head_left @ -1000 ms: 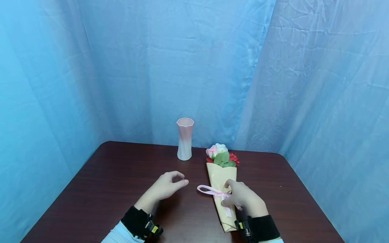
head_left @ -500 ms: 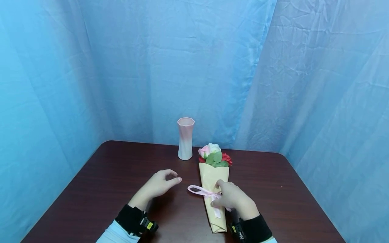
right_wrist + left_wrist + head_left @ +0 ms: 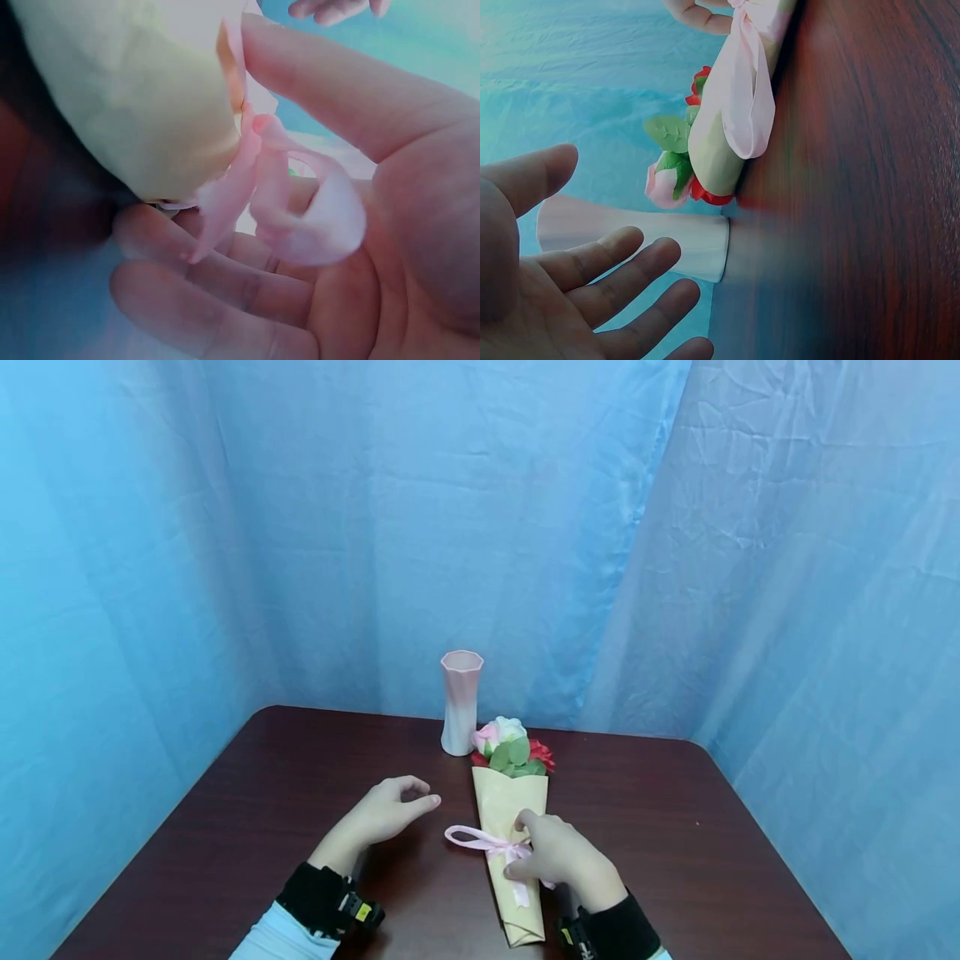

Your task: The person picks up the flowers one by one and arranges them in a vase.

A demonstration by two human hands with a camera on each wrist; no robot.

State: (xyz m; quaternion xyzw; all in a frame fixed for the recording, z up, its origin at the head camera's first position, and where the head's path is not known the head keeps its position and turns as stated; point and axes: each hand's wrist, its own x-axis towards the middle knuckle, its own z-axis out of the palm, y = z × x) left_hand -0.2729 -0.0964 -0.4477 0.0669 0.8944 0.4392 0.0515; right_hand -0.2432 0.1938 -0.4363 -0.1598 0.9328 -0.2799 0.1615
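A bouquet [image 3: 512, 806] of pink, white and red flowers with green leaves, wrapped in cream paper, lies along the table with its blooms pointing away from me. My right hand [image 3: 562, 856] grips it around the middle, by the pink ribbon bow [image 3: 472, 837]. In the right wrist view the thumb is at the paper's edge, a ribbon loop [image 3: 315, 214] hangs in front of the palm, and fingers reach beneath the wrap [image 3: 142, 112]. My left hand [image 3: 382, 814] hovers left of the bouquet, fingers relaxed and holding nothing; the left wrist view shows its palm and spread fingers [image 3: 630, 285].
A pink-and-white vase [image 3: 460, 706] stands upright near the table's far edge, just left of the flower heads. The dark brown table [image 3: 660, 835] has rounded far corners. Light blue curtains [image 3: 420, 527] hang behind it and on both sides.
The bouquet has moved left with my right hand, its blooms coming close to the vase. My left hand has drifted slightly left. The vase stands where it was.
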